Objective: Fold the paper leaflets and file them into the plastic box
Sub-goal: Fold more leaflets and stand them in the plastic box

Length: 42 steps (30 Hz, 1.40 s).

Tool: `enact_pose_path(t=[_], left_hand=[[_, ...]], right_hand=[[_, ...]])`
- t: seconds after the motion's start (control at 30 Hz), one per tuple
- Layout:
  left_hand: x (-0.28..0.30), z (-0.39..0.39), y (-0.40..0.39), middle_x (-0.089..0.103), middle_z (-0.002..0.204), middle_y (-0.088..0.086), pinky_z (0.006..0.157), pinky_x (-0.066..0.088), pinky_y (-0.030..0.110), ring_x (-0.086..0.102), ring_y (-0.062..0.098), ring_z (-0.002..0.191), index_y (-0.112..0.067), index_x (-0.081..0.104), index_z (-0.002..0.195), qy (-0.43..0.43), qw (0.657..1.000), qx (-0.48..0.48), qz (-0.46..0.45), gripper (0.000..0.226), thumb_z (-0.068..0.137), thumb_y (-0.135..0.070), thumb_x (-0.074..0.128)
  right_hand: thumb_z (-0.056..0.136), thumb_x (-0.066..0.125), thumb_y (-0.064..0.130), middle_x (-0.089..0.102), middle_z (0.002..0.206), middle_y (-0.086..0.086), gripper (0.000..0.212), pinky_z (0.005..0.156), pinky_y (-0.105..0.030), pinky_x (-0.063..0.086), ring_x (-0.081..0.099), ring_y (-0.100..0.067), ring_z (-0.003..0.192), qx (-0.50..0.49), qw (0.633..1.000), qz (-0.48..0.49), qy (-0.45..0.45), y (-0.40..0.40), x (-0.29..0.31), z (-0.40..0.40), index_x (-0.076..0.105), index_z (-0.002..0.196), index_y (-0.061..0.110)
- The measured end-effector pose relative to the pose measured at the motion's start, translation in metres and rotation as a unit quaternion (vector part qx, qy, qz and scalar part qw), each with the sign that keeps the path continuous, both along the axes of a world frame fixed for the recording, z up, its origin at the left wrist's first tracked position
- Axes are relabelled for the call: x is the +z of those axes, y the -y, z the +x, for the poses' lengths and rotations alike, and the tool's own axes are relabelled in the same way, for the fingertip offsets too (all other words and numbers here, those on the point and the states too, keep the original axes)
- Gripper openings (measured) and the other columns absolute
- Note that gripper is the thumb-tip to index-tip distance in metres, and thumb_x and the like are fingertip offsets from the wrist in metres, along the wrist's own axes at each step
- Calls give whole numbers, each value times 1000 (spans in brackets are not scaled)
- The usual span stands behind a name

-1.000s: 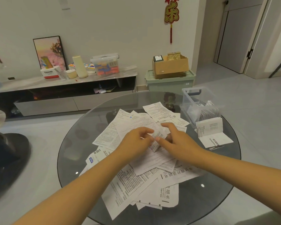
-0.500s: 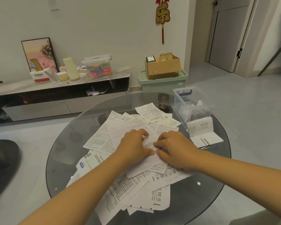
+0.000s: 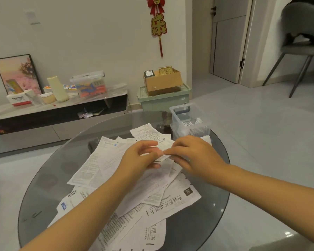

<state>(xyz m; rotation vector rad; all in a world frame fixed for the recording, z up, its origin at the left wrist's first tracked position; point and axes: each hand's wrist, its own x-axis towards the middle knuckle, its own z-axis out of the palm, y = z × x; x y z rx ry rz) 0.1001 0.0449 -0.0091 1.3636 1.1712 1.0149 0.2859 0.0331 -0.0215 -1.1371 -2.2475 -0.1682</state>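
Several printed paper leaflets (image 3: 152,201) lie spread in a loose pile on the round glass table (image 3: 212,211). Above the pile, my left hand (image 3: 140,158) and my right hand (image 3: 194,154) meet at a small folded leaflet (image 3: 165,157), each pinching one end of it between thumb and fingers. The clear plastic box (image 3: 181,115) stands at the table's far right edge, just beyond my right hand, with folded leaflets inside it.
A low TV cabinet (image 3: 58,113) runs along the far wall with a picture, a vase and a storage tub on it. A green bin carrying a cardboard box (image 3: 163,82) stands behind the table. A grey chair (image 3: 301,44) is at the far right.
Both hands pressed a fold flat on the pile half a second ago; now they have lifted the small folded leaflet off it, and my view has tilted upward.
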Motion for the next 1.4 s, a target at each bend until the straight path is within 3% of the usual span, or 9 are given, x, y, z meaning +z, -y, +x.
enact_pose_path(t=[0.1, 0.27, 0.43, 0.53, 0.8, 1.0, 1.13, 1.23, 1.4], left_hand=[[0, 16, 4, 69, 102, 0, 69, 56, 24, 70, 13, 86, -18, 63, 102, -15, 999, -18, 32, 11, 92, -21, 59], [-22, 40, -3, 61, 115, -14, 81, 46, 16, 60, 0, 95, -29, 58, 110, -224, 969, -13, 105, 25, 88, -20, 64], [-30, 71, -6, 56, 118, -12, 66, 44, 3, 56, -2, 93, -22, 45, 135, -217, 970, -38, 99, 57, 84, -20, 70], [-34, 80, -8, 57, 120, -12, 74, 44, 2, 55, -1, 102, -25, 42, 138, -211, 969, -45, 118, 61, 84, -13, 68], [-39, 91, -1, 61, 88, -17, 71, 44, 12, 57, 2, 84, -25, 70, 100, -254, 938, -56, 229, 15, 88, -17, 64], [-50, 85, -3, 56, 95, -5, 74, 41, 20, 52, 11, 89, -21, 70, 112, -373, 862, -106, 328, 25, 90, -17, 60], [-51, 78, -7, 50, 98, -9, 79, 38, 17, 49, 10, 95, -21, 67, 117, -397, 846, -149, 322, 33, 88, -15, 53], [-49, 77, -7, 55, 102, -7, 84, 44, 25, 51, 14, 98, -21, 66, 119, -417, 831, -167, 328, 48, 78, -25, 41], [-43, 77, -8, 60, 105, -9, 84, 36, 14, 53, 7, 98, -19, 70, 109, -369, 877, -144, 271, 40, 86, -25, 38]], right_hand=[[87, 47, 33, 67, 76, 2, 31, 58, -25, 44, 61, -18, 65, -24, 999, 44, 2, 1, 9, 19, 75, 92, 20], [87, 47, 29, 65, 67, 4, 26, 54, -26, 44, 58, -18, 58, -132, 989, 51, -34, 9, 12, 51, 67, 77, 16], [100, 35, 27, 54, 71, -1, 13, 50, -31, 28, 48, -23, 64, -209, 957, -183, -88, 14, -5, 78, 38, 93, 16], [101, 33, 30, 48, 71, 6, 16, 51, -24, 32, 47, -16, 64, -191, 941, -261, -104, 15, -14, 87, 37, 91, 18], [100, 35, 30, 49, 70, 9, 12, 53, -24, 31, 45, -11, 63, -157, 944, -288, -45, 19, -15, 95, 40, 93, 22], [82, 41, 38, 59, 64, 0, 22, 56, -22, 32, 49, -20, 60, -176, 977, -89, -81, 24, -21, 100, 56, 79, 22], [79, 42, 36, 55, 56, 3, 27, 60, -12, 25, 45, -16, 52, -172, 980, 16, -99, 21, -20, 91, 62, 73, 19], [81, 49, 32, 59, 61, 7, 22, 58, -22, 36, 51, -16, 57, -167, 979, 48, -104, 18, -16, 88, 66, 76, 19], [75, 56, 32, 67, 63, 13, 18, 55, -26, 43, 59, -15, 56, -156, 987, 20, 31, 12, -32, 90, 74, 73, 27]])
